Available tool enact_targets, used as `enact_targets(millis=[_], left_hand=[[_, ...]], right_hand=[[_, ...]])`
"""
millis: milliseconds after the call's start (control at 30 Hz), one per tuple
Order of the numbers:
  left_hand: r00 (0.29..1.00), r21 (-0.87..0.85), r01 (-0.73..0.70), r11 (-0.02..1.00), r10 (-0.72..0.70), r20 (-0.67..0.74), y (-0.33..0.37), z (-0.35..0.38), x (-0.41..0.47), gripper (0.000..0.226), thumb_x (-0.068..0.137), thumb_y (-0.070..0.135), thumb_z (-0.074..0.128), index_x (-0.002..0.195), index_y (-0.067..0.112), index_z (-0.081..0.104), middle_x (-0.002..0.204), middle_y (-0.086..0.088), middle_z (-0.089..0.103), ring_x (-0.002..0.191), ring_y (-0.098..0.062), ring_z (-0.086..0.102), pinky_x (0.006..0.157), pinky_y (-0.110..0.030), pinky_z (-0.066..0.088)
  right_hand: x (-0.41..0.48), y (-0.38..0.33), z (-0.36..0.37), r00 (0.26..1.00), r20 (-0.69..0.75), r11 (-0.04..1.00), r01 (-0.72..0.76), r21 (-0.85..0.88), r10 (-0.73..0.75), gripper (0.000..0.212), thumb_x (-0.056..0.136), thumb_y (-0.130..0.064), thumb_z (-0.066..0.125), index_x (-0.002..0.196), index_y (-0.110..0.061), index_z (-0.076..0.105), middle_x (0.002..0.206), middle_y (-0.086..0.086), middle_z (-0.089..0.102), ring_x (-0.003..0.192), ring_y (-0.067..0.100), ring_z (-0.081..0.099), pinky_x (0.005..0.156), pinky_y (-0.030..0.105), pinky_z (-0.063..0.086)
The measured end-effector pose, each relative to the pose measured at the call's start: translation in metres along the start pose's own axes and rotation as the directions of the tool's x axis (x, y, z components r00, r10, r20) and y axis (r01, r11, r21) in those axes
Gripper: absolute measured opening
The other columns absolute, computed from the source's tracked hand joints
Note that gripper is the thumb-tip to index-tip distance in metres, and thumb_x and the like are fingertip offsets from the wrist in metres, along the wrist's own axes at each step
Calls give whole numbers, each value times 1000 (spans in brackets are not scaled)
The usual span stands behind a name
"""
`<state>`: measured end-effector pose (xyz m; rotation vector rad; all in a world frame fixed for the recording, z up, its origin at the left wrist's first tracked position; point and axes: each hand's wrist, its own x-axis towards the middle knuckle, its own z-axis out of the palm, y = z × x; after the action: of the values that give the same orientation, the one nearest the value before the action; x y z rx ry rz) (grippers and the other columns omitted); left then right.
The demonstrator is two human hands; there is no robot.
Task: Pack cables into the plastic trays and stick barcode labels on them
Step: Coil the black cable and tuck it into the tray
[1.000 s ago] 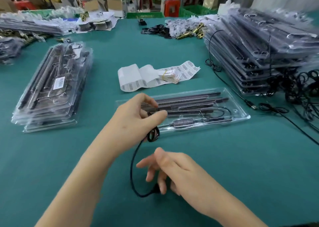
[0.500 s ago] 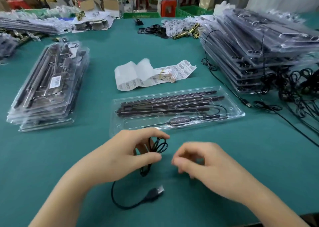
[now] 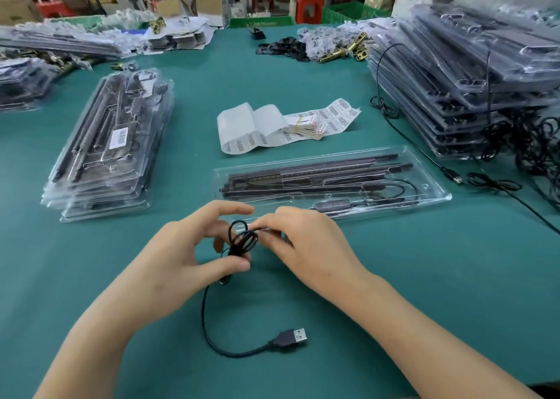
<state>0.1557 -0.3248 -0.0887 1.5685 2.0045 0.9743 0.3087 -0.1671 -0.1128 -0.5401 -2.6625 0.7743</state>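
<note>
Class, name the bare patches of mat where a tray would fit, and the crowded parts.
Bare: mat outside the left hand and right hand, nearer than the stack and open tray. Crowded: far right, tray pile and cables.

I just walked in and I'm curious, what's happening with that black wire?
A person is packing cables. The left hand holds a black cable bunched into small loops, and the right hand pinches the loops too. Its plug lies loose on the green table, not yet coiled. A clear tray with dark rods waits just behind the hands. Barcode labels lie beyond it, and packed trays are stacked at the left.
</note>
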Motion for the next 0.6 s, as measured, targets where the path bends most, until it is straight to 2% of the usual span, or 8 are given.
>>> enact_targets(millis=[100, 200, 300, 367, 467, 533, 600], left_hand=[[989, -107, 103, 989, -113, -94, -8, -1, -4, 50, 74, 46, 77, 122, 41, 66, 91, 7, 76, 70, -19, 54, 69, -24, 44], [964, -280, 169, 945, -217, -151, -12, 3, -7, 41, 70, 40, 82, 110, 35, 76, 90, -2, 76, 73, -31, 62, 72, -33, 54], [946, -433, 142, 890, -251, -206, -8, 15, -5, 34, 70, 34, 83, 104, 33, 78, 93, -2, 78, 80, -20, 70, 77, -26, 58], [940, -480, 120, 869, -255, -227, -4, 22, -2, 41, 72, 31, 83, 112, 34, 76, 96, -1, 79, 86, -17, 73, 82, -23, 58], [941, -584, 87, 807, -259, -218, 0, 26, 0, 48, 72, 27, 83, 118, 31, 75, 100, -5, 79, 92, -21, 76, 84, -26, 59], [938, -624, 86, 777, -273, -211, 1, 26, 1, 45, 72, 26, 83, 117, 27, 76, 102, -7, 79, 94, -25, 77, 85, -27, 59], [929, -623, 95, 776, -294, -224, 1, 26, 1, 43, 72, 29, 83, 114, 28, 77, 101, -8, 79, 91, -26, 77, 85, -26, 59]], right_hand=[[2, 1, 9, 997, -77, 1000, -20, 15, 21, 21, 101, -44, 58, 107, -32, 75, 88, -10, 66, 76, 6, 54, 72, 32, 46], [1, 0, 18, 994, -112, 999, -11, 36, 15, 21, 102, -41, 59, 103, -27, 74, 85, -10, 64, 72, 5, 49, 72, 33, 46], [-2, 0, 23, 991, -135, 998, 15, 68, -6, 22, 105, -36, 54, 109, -25, 73, 85, -11, 63, 73, 5, 48, 71, 33, 47], [-5, 1, 22, 995, -97, 990, 27, 136, -14, 26, 107, -37, 45, 116, -30, 69, 86, -17, 59, 78, 5, 53, 72, 31, 47], [-8, 1, 19, 999, -15, 974, 51, 219, -49, 32, 105, -44, 35, 120, -39, 63, 87, -19, 56, 85, 6, 56, 74, 32, 48], [-8, 2, 18, 998, 7, 971, 60, 231, -63, 33, 103, -46, 37, 122, -39, 62, 88, -15, 57, 84, 9, 57, 73, 33, 48], [-7, 3, 18, 997, 3, 977, 73, 201, -75, 32, 100, -49, 41, 123, -40, 61, 86, -13, 55, 78, 9, 55, 68, 27, 44]])
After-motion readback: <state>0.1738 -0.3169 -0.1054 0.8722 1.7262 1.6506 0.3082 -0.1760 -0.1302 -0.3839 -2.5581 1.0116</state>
